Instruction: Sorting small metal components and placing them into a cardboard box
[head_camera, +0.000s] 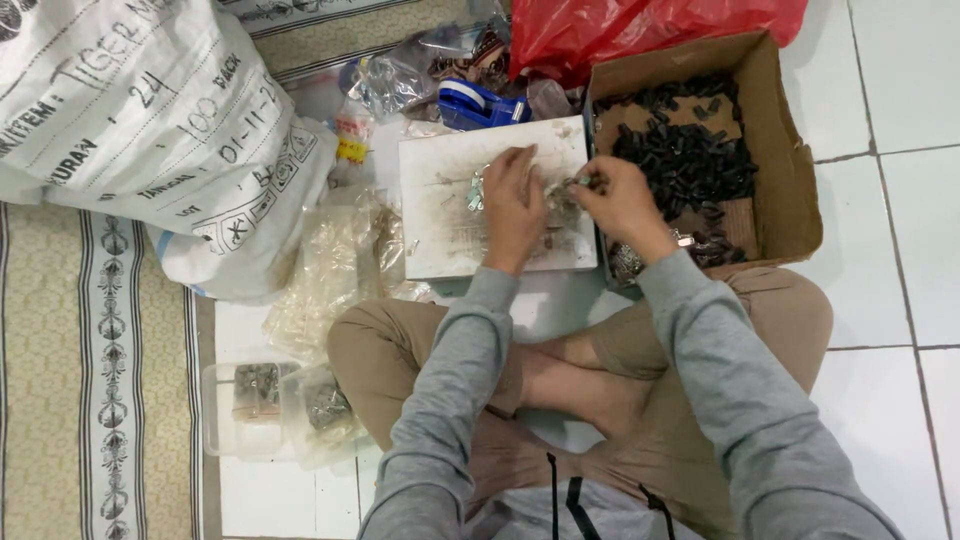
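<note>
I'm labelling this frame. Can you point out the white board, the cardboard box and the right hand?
white board (440, 215): head view, bare left part.
cardboard box (795, 195): head view, right wall.
right hand (618, 198): head view, back of hand.

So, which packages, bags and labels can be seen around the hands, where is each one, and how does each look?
Big white woven sack: upper left, bulging, with black handwriting and printed marks.
Red plastic bag: top centre, crumpled, shiny.
Cardboard box: right of the right hand, brown, open, holding small black pieces.
Clear plastic bags: left of the white board, wrinkled.
Small yellow label: beside the sack.
Left hand: rests on the board.
</note>
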